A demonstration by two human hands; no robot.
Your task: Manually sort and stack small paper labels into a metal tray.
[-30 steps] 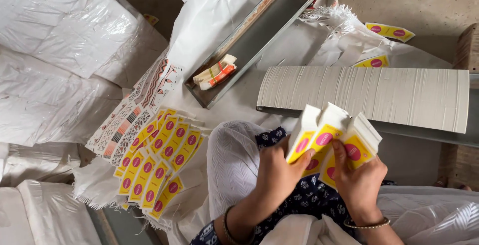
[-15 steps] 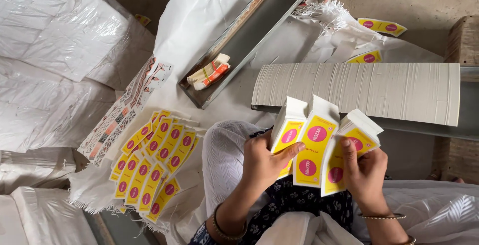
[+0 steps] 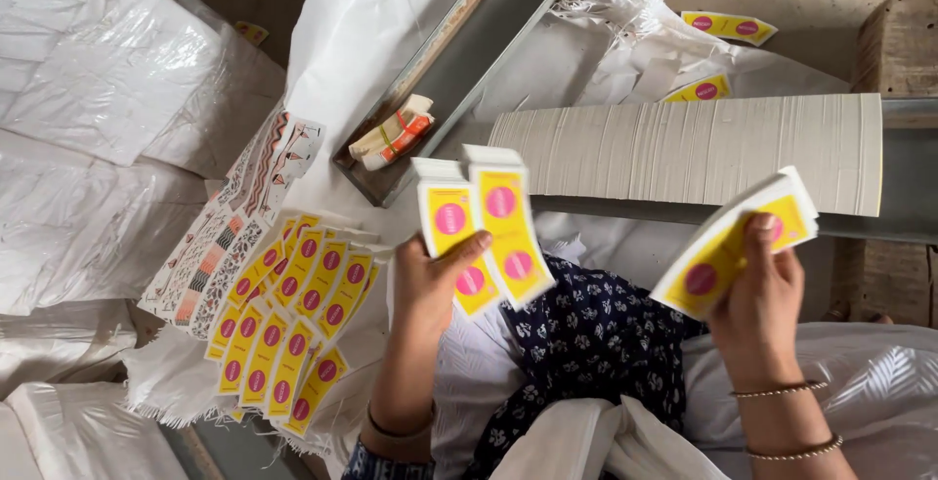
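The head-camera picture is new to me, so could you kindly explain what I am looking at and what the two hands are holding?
There is no machine here. A person wears a camera on the head, so the one view looks down at their own two bare hands and lap. The left hand has a grip on a stack of yellow labels with pink dots. The right hand holds a second, fanned stack of the same labels. To the left, more yellow labels lie overlapped in rows on white sacking, beside patterned flat cartons. Ahead lie a long row of white card edges and a grey metal tray with a small bundle in it.
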